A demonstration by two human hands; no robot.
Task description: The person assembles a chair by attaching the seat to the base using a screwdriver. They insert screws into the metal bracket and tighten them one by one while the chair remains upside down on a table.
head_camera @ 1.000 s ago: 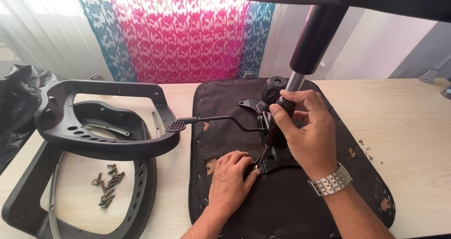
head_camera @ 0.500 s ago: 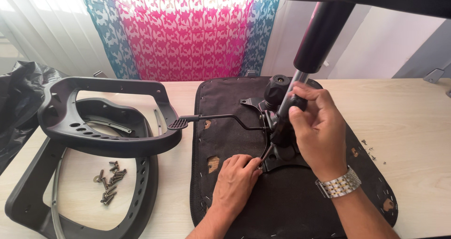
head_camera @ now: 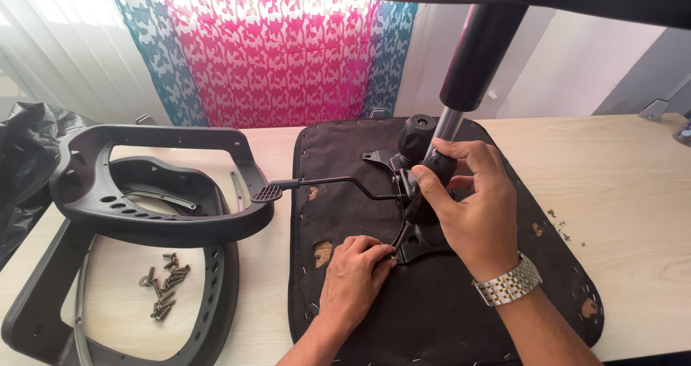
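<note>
A black chair seat pad (head_camera: pixel 360 193) lies underside up on the table. A black metal mechanism plate (head_camera: pixel 414 240) sits on it, with a lever (head_camera: pixel 317 184) pointing left and a gas lift cylinder (head_camera: pixel 475 56) rising from it. My right hand (head_camera: pixel 468 208), with a metal watch on the wrist, is wrapped around the cylinder's lower end. My left hand (head_camera: pixel 356 279) rests on the seat with its fingertips pinched at the plate's front left corner; what they hold is hidden.
Black plastic chair frame parts (head_camera: pixel 158 193) lie stacked at the left, with a heap of several screws (head_camera: pixel 164 285) inside them. A black plastic bag (head_camera: pixel 21 172) is at the far left. Small loose bits (head_camera: pixel 561 226) lie right of the seat. A patterned curtain (head_camera: pixel 281 49) hangs behind.
My right hand has shifted slightly on the cylinder base. My left hand stays at the plate's corner. The view has tilted a little.
</note>
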